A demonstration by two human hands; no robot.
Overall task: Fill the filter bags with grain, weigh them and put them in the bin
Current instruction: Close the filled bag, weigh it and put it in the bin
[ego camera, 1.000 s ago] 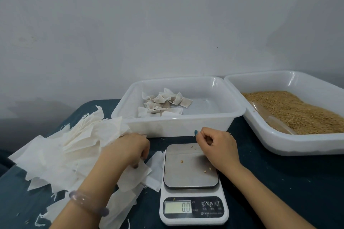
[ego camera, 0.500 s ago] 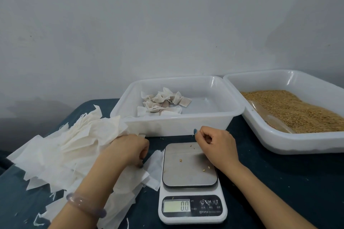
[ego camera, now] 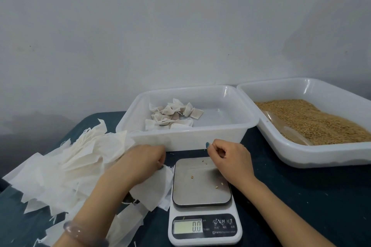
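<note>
A heap of empty white filter bags (ego camera: pixel 66 168) lies on the dark table at the left. My left hand (ego camera: pixel 144 158) pinches one empty filter bag (ego camera: pixel 154 186) at its top corner, beside the scale. The white digital scale (ego camera: pixel 202 200) stands in front of me, reads 0.0 and has a few loose grains on its steel plate. My right hand (ego camera: pixel 228 156) hovers over the plate's far edge with fingers curled, nothing seen in it. Behind the scale a white bin (ego camera: pixel 186 138) holds several filled bags (ego camera: pixel 172 114). A second white tray (ego camera: pixel 321 158) at the right holds grain (ego camera: pixel 313 120).
A clear plastic scoop (ego camera: pixel 287 130) lies half buried in the grain at the tray's left side. The dark blue table (ego camera: pixel 301 196) shows bare cloth to the right of the scale. A grey wall stands right behind the two containers.
My left hand has drawn one filter bag out of the heap toward the scale. My right hand has stayed over the scale's far edge. The display still reads 0.0.
</note>
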